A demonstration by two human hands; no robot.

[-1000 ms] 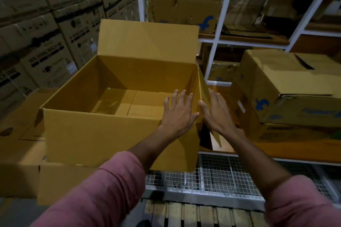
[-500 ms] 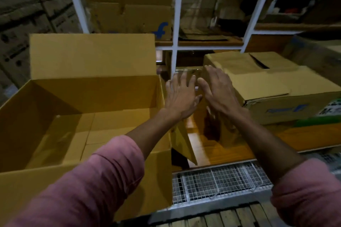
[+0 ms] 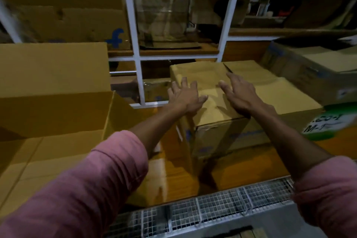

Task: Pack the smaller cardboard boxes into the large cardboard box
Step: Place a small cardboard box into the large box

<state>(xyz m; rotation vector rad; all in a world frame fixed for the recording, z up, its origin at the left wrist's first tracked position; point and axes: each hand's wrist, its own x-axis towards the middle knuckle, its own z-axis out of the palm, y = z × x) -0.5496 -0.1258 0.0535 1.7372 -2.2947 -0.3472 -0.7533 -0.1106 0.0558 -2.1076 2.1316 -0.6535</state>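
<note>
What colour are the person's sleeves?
Pink; the sleeves show clearly in the head view, pushed up the forearms.

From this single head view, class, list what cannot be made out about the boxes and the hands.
- Large open box: its left side is cut off by the frame edge, and the pink sleeve covers part of its floor.
- Closed cardboard box: contents hidden by its flaps; blue side print blurred.
- Left hand and right hand: whether they touch the box top is unclear.
- Green label: text blurred.

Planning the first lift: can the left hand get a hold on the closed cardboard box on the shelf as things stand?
Probably yes. The left hand is open and already at the left top edge of the closed cardboard box, and nothing lies between them. The right hand is over its top too.
</note>
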